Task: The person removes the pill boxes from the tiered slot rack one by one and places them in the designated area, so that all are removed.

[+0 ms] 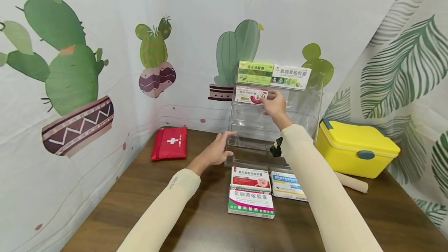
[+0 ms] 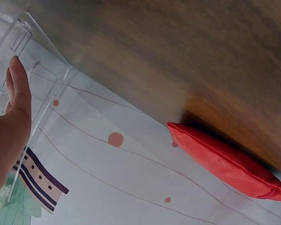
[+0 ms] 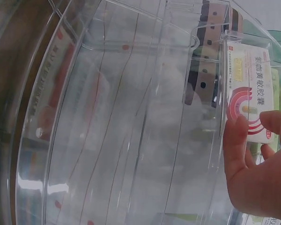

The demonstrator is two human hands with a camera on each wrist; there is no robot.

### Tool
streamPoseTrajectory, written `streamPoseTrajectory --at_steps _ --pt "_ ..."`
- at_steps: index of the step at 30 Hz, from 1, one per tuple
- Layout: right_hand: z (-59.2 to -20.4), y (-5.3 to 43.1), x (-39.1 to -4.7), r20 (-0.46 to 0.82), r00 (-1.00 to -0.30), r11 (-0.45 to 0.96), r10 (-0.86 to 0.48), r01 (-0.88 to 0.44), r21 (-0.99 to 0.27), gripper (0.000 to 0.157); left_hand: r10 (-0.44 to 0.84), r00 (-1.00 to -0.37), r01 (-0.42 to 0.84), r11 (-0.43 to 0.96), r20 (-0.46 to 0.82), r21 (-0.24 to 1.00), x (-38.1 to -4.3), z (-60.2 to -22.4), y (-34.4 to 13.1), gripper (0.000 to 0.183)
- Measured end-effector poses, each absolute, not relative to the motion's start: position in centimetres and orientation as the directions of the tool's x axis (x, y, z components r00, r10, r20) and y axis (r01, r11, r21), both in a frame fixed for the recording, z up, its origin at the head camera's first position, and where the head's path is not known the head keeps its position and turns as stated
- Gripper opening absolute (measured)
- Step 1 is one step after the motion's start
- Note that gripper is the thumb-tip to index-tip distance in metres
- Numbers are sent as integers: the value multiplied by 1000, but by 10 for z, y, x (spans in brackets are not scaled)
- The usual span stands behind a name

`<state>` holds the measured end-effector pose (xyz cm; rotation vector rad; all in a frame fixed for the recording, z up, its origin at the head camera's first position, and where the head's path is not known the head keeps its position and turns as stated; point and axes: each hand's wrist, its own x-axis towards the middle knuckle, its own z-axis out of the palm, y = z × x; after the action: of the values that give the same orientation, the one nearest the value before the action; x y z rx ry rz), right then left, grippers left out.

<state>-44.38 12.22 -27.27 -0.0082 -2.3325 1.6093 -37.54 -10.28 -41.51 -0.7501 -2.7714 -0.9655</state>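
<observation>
A tiered clear acrylic rack (image 1: 252, 125) stands on the table. My right hand (image 1: 275, 107) pinches the right end of a white medicine box (image 1: 245, 94) with pink-red rings, which sits at the left of the second tier. In the right wrist view, thumb and fingers are at the end of that box (image 3: 246, 70). Beside the rack's lower left side is my left hand (image 1: 216, 151), holding nothing, its fingers extended along the clear panel. On the top tier, a green medicine box (image 1: 254, 74) stands left of a white and green one (image 1: 290, 77).
In front of the rack lie a red and white box (image 1: 250, 178), a white, green and purple box (image 1: 250, 203) and a blue and white box (image 1: 287, 186). A red first aid pouch (image 1: 169, 143) lies left, a yellow case (image 1: 360, 147) right. A beige roll (image 1: 353, 182) is partly hidden.
</observation>
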Motion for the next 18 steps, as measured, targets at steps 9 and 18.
streamPoseTrajectory --at_steps 9,18 --pt "-270 122 -446 289 -932 386 218 -189 -903 33 408 -879 474 682 248 558 -374 -414 -104 78" --pt "-271 123 -446 460 -864 553 206 -285 -783 31 412 -875 482 684 255 547 -374 -415 -103 78"
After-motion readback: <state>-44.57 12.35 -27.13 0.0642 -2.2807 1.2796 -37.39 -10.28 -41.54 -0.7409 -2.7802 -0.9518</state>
